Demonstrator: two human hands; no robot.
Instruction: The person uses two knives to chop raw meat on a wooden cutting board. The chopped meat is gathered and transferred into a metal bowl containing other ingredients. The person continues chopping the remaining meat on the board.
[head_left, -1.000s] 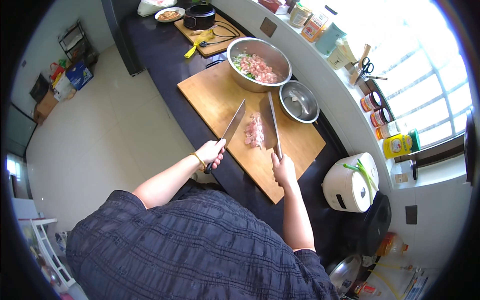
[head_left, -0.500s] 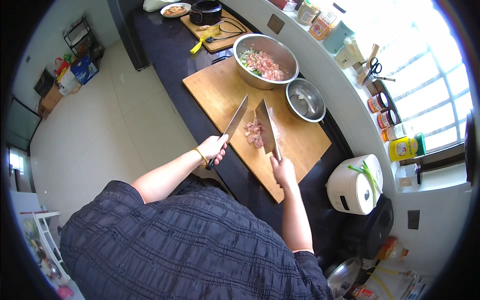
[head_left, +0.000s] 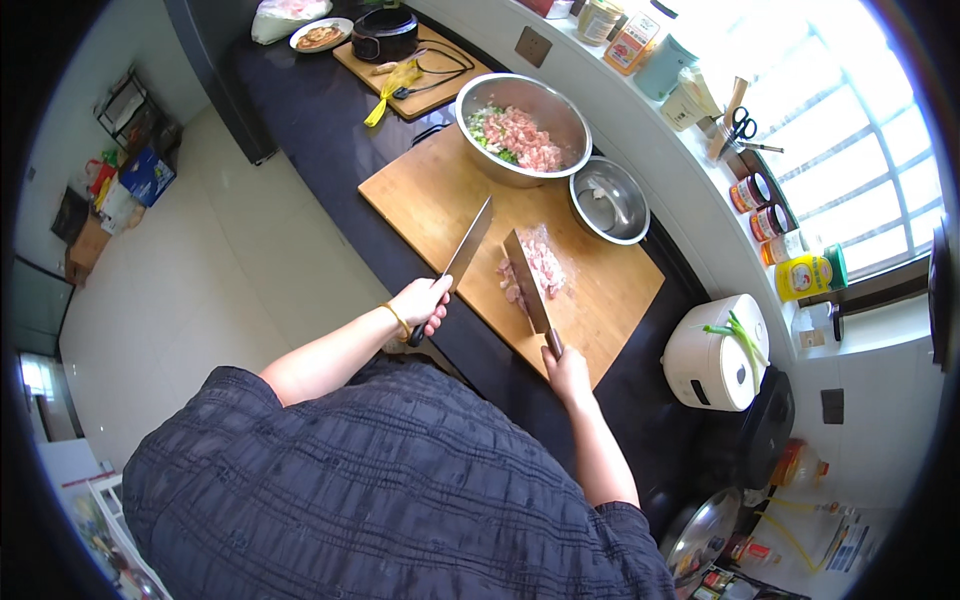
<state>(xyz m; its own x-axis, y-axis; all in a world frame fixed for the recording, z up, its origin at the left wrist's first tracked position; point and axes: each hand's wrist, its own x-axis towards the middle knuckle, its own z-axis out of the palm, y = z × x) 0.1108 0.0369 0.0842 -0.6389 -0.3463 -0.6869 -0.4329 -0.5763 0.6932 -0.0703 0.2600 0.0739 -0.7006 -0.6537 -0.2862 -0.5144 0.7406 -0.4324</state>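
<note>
My left hand (head_left: 424, 302) is closed round the dark handle of a kitchen knife (head_left: 468, 240), its blade angled up over the near edge of the wooden cutting board (head_left: 425, 190). In my right hand (head_left: 567, 374) is a cleaver (head_left: 529, 283) with a broad blade, gripped by its handle. The cleaver's blade stands among the chopped pink meat (head_left: 541, 263) on the board, with bits on both sides of it. At the board's far side sits a large steel bowl (head_left: 577, 120) holding minced meat and chopped greens. Beside it is a smaller steel bowl (head_left: 628, 195) with a few pale scraps.
A white rice cooker (head_left: 708, 365) with green onion (head_left: 745, 345) on its lid stands right of the board. Farther back, a second board (head_left: 425, 100) carries a black pot (head_left: 385, 36). Jars (head_left: 768, 222), bottles and scissors (head_left: 741, 123) line the windowsill.
The cleaver has shifted in the meat, showing more chopped meat on its right side. My left hand and its knife stay nearly in place. The whole view has shifted slightly.
</note>
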